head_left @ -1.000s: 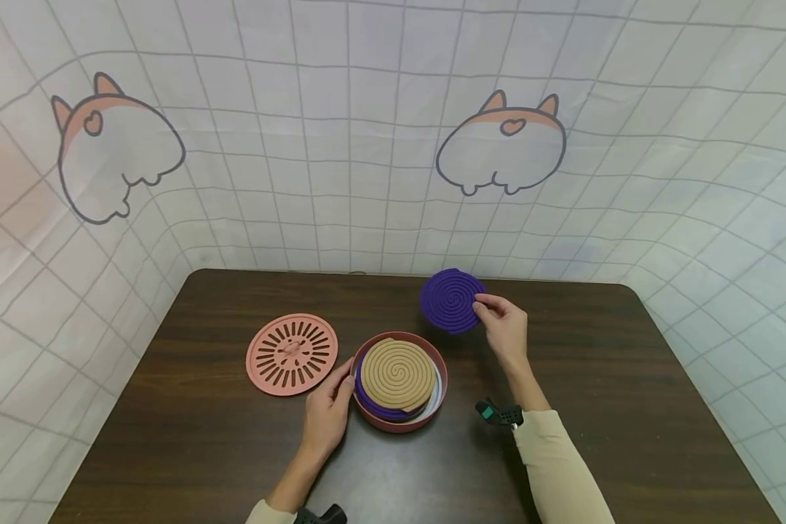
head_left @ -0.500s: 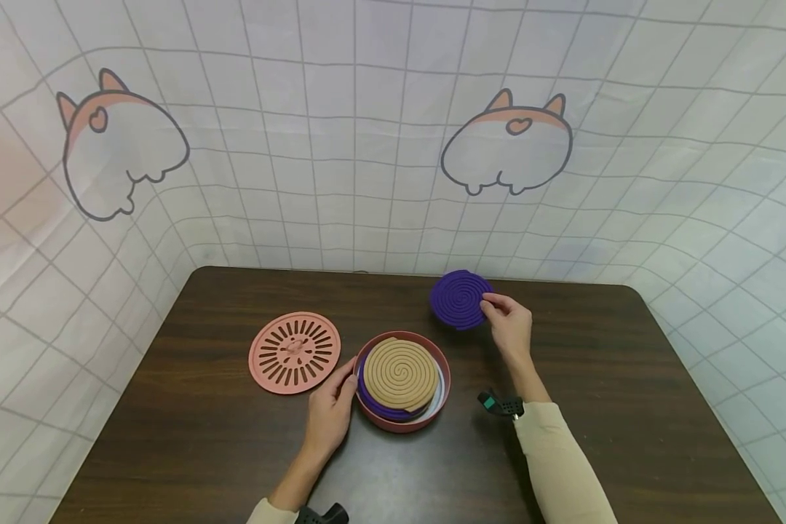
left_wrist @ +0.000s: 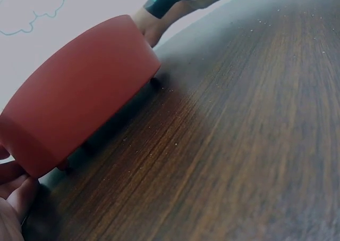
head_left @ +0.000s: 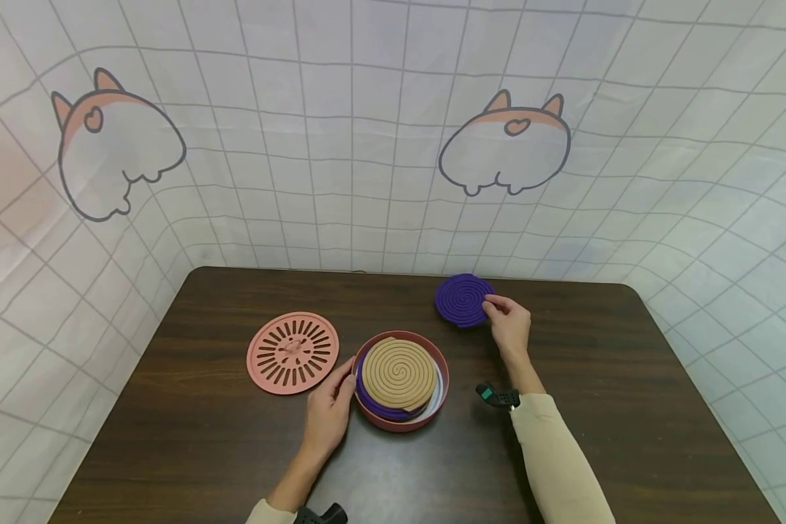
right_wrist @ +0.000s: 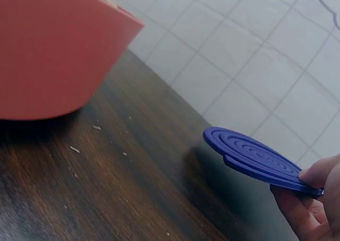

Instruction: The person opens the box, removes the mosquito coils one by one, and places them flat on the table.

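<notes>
In the head view, my right hand (head_left: 509, 326) pinches the edge of a purple mosquito coil (head_left: 463, 300) between thumb and fingers, behind and right of a round red box (head_left: 444, 378). The right wrist view shows the coil (right_wrist: 255, 155) tilted, a little above the table. My left hand (head_left: 327, 416) grips the left side of the box, its fingers (left_wrist: 11, 172) against the lower wall. Inside lies a tan mosquito coil (head_left: 399, 372) on top of purple and white ones, mostly covered.
A pink slotted lid (head_left: 292, 354) lies flat on the dark wooden table (head_left: 190, 407), left of the box. Small crumbs (right_wrist: 74, 149) dot the tabletop. A white gridded cloth (head_left: 380, 145) hangs behind the table's back edge.
My right hand has carried the purple coil to the right, away from the box, and then slightly lower. The left hand stays on the box.
</notes>
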The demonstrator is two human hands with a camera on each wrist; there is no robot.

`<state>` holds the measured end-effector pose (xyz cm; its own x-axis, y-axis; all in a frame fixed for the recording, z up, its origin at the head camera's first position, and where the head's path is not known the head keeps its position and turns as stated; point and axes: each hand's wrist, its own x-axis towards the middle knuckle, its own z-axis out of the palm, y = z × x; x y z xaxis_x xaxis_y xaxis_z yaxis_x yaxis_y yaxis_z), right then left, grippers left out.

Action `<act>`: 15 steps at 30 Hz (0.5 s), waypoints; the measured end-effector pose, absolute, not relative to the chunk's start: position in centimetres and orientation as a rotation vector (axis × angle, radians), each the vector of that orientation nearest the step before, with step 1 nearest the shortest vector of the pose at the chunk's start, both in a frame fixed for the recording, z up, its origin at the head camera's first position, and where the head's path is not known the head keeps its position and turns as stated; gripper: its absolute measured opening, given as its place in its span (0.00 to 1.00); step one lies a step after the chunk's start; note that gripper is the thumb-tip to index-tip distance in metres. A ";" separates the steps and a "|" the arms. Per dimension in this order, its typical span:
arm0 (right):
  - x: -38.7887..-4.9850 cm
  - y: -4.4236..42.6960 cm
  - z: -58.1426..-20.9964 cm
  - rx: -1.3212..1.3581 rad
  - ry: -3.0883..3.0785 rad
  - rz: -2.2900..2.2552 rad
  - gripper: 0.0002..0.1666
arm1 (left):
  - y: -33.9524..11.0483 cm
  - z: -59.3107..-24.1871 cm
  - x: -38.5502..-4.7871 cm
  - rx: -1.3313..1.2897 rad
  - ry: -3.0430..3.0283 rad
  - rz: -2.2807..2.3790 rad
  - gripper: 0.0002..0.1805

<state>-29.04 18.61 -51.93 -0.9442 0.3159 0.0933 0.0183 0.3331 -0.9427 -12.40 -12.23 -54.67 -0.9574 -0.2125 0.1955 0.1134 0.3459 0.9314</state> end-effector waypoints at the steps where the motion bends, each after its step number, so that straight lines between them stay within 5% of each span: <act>1: -29.1 18.6 -52.0 -0.306 -2.339 1.658 0.13 | -12.3 -54.7 -12.4 0.085 -2.329 -1.644 0.18; 15: -29.7 19.0 -53.0 -0.315 -2.314 1.733 0.14 | -12.3 -54.6 -12.4 0.069 -2.318 -1.627 0.18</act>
<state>-29.72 19.00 -52.96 -0.9499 0.3075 0.0566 0.0321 0.2761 -0.9606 -12.41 -12.30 -54.55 -0.9517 -0.2134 0.2208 0.1351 0.3546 0.9252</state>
